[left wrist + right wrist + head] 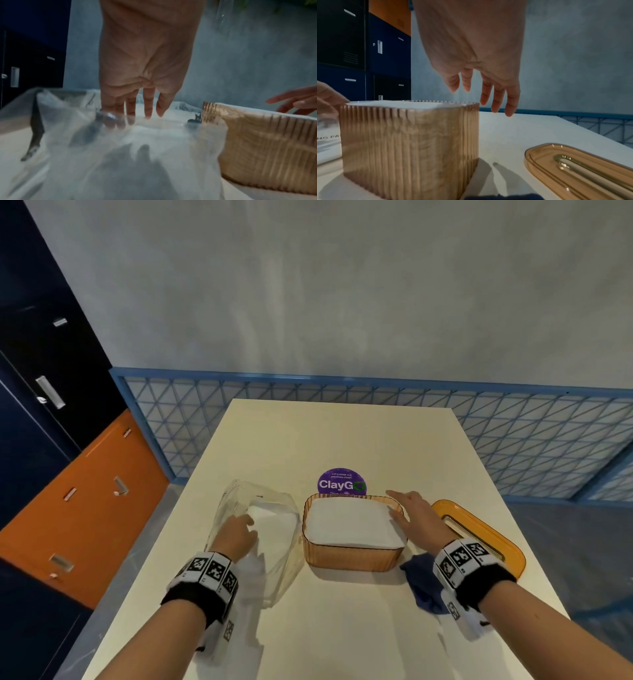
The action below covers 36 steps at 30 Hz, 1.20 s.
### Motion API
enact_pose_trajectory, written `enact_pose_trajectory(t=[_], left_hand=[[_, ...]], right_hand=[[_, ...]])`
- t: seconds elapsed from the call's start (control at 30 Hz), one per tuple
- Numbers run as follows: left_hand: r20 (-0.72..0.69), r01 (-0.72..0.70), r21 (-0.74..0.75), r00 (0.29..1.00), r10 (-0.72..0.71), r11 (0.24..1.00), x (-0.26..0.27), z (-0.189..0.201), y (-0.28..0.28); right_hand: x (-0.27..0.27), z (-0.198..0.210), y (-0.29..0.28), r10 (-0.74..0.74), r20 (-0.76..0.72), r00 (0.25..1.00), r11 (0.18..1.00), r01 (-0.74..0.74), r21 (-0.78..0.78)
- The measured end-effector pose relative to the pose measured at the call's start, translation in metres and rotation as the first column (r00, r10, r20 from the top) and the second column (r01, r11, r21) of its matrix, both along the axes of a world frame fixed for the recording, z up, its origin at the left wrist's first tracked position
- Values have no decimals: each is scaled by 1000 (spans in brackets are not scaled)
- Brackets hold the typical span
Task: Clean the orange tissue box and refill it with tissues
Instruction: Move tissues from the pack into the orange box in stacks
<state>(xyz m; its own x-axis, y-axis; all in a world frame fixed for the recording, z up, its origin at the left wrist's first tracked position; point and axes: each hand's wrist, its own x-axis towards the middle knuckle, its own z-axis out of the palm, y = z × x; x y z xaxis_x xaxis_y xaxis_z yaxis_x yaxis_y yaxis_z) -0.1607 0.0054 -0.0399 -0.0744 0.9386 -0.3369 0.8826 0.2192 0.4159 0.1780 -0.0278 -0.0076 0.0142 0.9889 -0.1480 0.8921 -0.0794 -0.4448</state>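
Observation:
The ribbed orange tissue box [349, 558] [409, 142] [267, 148] stands open in the middle of the table, filled to the rim with a white tissue stack [352, 523] [393, 104]. Its orange lid [479, 534] [583, 173] lies flat to the right. My right hand [411, 513] [481, 86] hovers with straight fingers over the box's right rim, holding nothing. To the left lies a clear plastic tissue wrapper [260, 539] [120, 148]. My left hand [236, 534] [137, 105] reaches into it, fingers extended down onto the plastic.
A dark blue cloth [423, 580] lies on the table [342, 440] under my right wrist. A purple round sticker [342, 482] sits behind the box. Blue and orange lockers [51, 422] stand at the left, a blue mesh railing [513, 433] behind the table.

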Motion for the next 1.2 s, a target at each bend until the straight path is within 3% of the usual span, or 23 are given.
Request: enact_pose_trajectory(t=[0.2,0.4,0.63,0.83,0.93,1.0,1.1,1.2], left_hand=[[-192,-106,-144,978,78,984,18,-19,0],[-295,-254,-107,931,214,961,29,-31,-5],[-275,-259,-76,934,230,963,28,-29,-6],[-351,-186,32,918,185,982,32,-27,-9],[-282,-154,34,946,157,988,29,-28,-9],[-142,-190,-8,972,187,982,26,-27,-7],[45,-294,-88,953,298,952,21,-24,-2],[126,-290,-177,941,314,941,14,-27,4]], right_hand=[[-10,-13,0,-50,-15,999,991,48,-128],[-11,-23,-4,-37,37,999,977,44,-206],[-12,-26,-5,-35,45,998,974,44,-223],[-11,-27,-5,-28,45,999,974,37,-221],[-10,-27,-5,-31,34,999,977,38,-210],[-9,-25,-6,-41,-17,999,982,37,-184],[-10,-21,-10,-73,-170,983,991,51,-126],[-10,-17,-10,-141,-308,941,989,122,-80]])
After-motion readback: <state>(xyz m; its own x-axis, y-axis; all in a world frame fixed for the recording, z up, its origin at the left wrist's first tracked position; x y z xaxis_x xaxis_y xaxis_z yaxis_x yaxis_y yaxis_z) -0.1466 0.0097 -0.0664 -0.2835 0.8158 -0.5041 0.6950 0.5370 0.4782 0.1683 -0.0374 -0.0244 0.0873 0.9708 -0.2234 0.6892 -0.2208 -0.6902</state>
